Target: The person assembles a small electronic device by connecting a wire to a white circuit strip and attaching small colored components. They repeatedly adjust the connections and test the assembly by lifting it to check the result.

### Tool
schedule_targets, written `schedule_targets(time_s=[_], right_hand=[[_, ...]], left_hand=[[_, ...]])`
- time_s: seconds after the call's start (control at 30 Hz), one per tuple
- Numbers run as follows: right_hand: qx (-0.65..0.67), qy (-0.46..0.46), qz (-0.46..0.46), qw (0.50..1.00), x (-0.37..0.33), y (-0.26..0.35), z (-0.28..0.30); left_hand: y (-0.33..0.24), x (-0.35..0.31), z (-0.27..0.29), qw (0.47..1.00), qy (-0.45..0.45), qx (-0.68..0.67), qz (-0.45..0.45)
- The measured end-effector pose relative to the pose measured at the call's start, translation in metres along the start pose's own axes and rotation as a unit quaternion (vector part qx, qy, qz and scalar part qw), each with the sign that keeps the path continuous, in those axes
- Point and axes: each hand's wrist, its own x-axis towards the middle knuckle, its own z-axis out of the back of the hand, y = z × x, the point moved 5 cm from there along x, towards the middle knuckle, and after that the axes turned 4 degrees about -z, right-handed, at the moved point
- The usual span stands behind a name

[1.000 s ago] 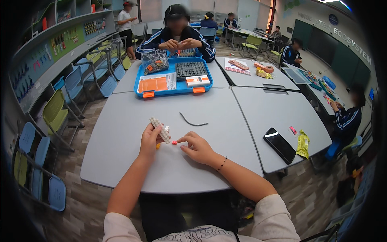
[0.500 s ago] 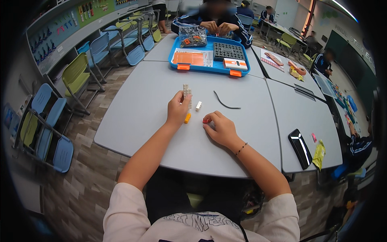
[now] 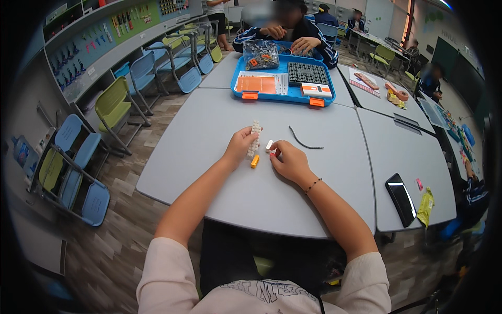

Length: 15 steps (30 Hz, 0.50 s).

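My left hand (image 3: 241, 146) is closed on a long white studded building plate (image 3: 255, 137), held upright-ish over the table. By its lower end is a yellow brick (image 3: 255, 161); whether the two are joined I cannot tell. My right hand (image 3: 289, 160) is pinched, with a small red piece (image 3: 272, 155) just showing at its fingertips. A small white brick (image 3: 269, 146) lies on the table right against those fingers, partly covered by them. Beyond my right hand a thin dark curved tube (image 3: 303, 139) rests on the table.
A blue tray (image 3: 238, 97) with orange latches holds a bag of parts, a dark grid block, papers and a white-orange box. A person (image 3: 303, 36) sits behind it. Rightward lie a black phone (image 3: 401, 200), a yellow wrapper (image 3: 426, 206) and a pink piece (image 3: 419, 183).
The view has swung a little, shifting the scene rightward. My right hand has come closer to the white brick with the red piece. My left hand still holds the white plate.
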Motion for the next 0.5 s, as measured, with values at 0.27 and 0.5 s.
schedule_targets(time_s=[0.27,0.5], right_hand=[[0.084,0.014,-0.063,0.994,0.001,-0.015,0.004],[0.088,0.007,-0.049,0.995,0.003,-0.017,0.004]], left_hand=[[-0.001,0.000,0.002,0.998,0.028,0.061,-0.019],[-0.008,0.007,0.016,0.883,-0.003,0.450,-0.135]])
